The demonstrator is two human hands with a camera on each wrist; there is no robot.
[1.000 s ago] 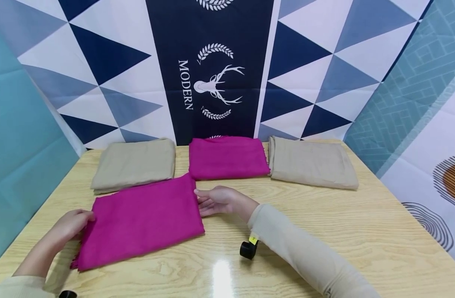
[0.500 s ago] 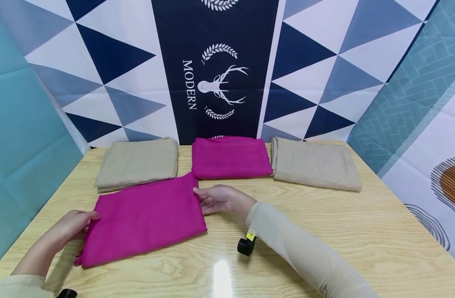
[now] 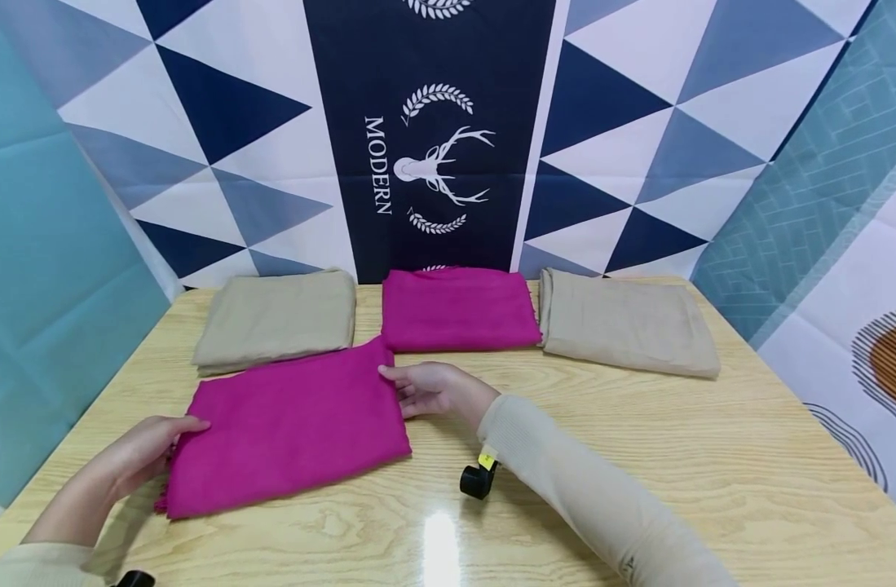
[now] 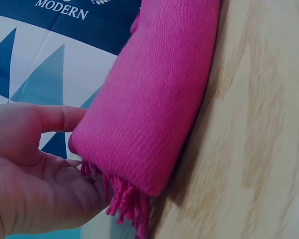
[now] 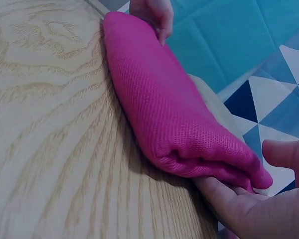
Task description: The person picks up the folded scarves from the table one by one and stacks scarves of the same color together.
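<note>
A folded magenta scarf [image 3: 293, 424] with a fringed end lies at the left front of the table, its back edge meeting the left beige folded cloth. My left hand [image 3: 135, 456] grips its left end, thumb on top and the other fingers at the underside by the fringe [image 4: 124, 199]. At the opposite end my right hand [image 3: 436, 390] holds the right edge; in the right wrist view its fingers [image 5: 224, 196] go in under the folded layers, while the thumb [image 5: 281, 153] is close above the corner.
Along the back of the wooden table [image 3: 565, 456] lie a beige folded cloth [image 3: 279, 318], a second magenta folded cloth [image 3: 458, 310] and another beige folded cloth [image 3: 627, 322]. A patterned curtain [image 3: 433, 139] hangs right behind them. Black wrist cameras hang below both sleeves.
Both hands have come further in over the scarf's ends, the left thumb now lying further onto its top. The scarf stays nearly in place; the head view has shifted slightly.
</note>
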